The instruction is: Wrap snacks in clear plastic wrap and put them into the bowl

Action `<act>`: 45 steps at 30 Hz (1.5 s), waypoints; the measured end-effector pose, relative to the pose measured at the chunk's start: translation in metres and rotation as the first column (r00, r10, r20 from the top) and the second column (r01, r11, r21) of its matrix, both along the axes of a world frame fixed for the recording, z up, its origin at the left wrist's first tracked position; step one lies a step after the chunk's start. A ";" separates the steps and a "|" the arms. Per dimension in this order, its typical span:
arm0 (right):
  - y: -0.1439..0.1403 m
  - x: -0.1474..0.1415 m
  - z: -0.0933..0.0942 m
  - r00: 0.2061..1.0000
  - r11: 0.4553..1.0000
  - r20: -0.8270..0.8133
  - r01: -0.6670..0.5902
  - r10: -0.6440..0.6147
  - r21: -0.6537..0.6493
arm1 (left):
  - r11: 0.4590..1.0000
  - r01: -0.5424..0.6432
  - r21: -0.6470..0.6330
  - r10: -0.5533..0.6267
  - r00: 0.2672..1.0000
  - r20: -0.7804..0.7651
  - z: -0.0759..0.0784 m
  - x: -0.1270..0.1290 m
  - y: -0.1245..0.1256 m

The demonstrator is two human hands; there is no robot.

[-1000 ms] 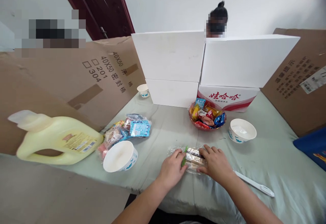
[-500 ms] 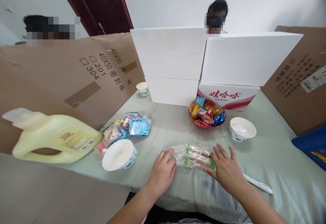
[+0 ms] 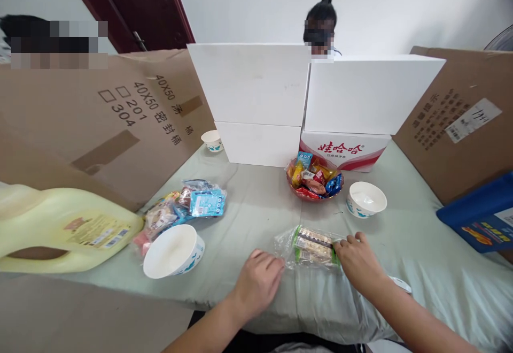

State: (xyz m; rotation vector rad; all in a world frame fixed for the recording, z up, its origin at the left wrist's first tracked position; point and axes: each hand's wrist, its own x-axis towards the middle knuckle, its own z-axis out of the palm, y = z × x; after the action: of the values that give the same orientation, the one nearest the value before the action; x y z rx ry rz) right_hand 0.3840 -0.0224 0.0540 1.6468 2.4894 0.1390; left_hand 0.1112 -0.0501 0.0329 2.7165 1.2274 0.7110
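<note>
A clear plastic snack packet [image 3: 315, 246] with green edges and pale bars inside lies flat on the cloth in front of me. My right hand [image 3: 358, 261] is closed on its right end, fingers bent over the edge. At the lower left corner of the packet, my left hand [image 3: 259, 279] has its fingers curled together on the loose clear film. The left fingertips are partly hidden. Beside my right wrist, a white plastic handle [image 3: 401, 284] shows in part; my forearm covers the rest.
A red bowl of wrapped snacks [image 3: 308, 197] and a white paper bowl [image 3: 366, 200] stand beyond the packet. To the left are another paper bowl [image 3: 170, 251], bagged snacks [image 3: 160, 216] and a yellow jug [image 3: 80, 235]. White boxes [image 3: 256, 85] and cardboard [image 3: 152, 123] wall the table; people sit behind.
My right hand has gone from lying spread at the packet's end to fingers closed on it. The left fingers have curled in more. The view has swung to the right.
</note>
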 end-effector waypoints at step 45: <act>0.014 -0.040 -0.023 0.947 0.998 -0.315 -0.047 0.057 0.040 | 0.973 -0.181 -0.142 0.191 0.979 0.064 -0.034 0.048 0.026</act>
State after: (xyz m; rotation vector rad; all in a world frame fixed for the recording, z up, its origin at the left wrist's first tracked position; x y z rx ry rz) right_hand 0.3444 -0.0087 0.0310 1.7375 2.7767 -0.0889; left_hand 0.1590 -0.0239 -0.0014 2.4651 1.4686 0.7153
